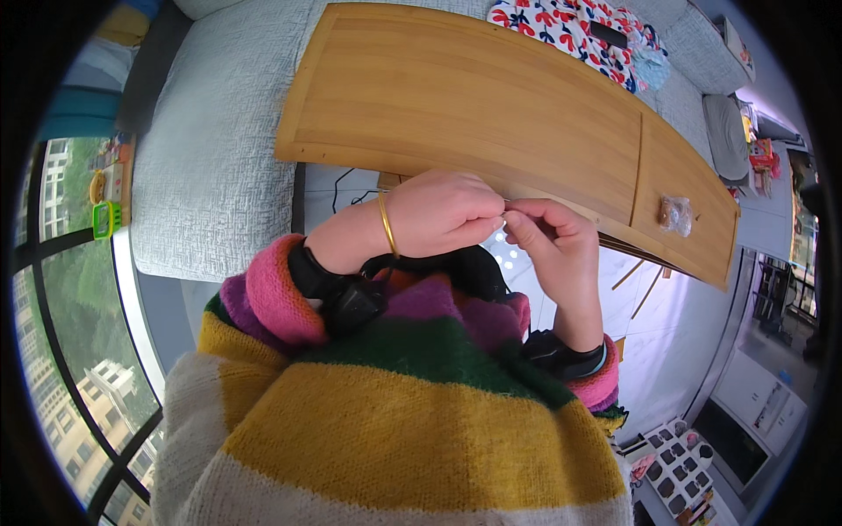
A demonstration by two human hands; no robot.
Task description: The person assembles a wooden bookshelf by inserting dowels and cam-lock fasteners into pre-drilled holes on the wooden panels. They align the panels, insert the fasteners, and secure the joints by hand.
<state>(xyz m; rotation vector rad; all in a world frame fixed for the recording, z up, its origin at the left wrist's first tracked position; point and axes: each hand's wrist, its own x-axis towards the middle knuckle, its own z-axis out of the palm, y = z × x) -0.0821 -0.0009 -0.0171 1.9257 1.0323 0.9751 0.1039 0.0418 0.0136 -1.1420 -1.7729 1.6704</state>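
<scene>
Both hands meet in front of my body, near the close edge of the wooden table (474, 83). My left hand (447, 210) is closed, knuckles up, with a gold bangle (387, 225) on its wrist. The thumb and forefinger of my right hand (557, 245) pinch together right at the left fingertips. Something tiny and pale seems to sit between the two pinches, too small to name. On the right part of the table lies a small clear plastic bag (675, 215) with brownish contents, apart from both hands.
A grey sofa (215, 149) runs along the left and behind the table. A patterned cloth (570, 31) with a dark phone-like object (608, 34) lies on it at the back. Black cable (342, 180) trails on the floor. A white rack of pots (677, 469) stands lower right.
</scene>
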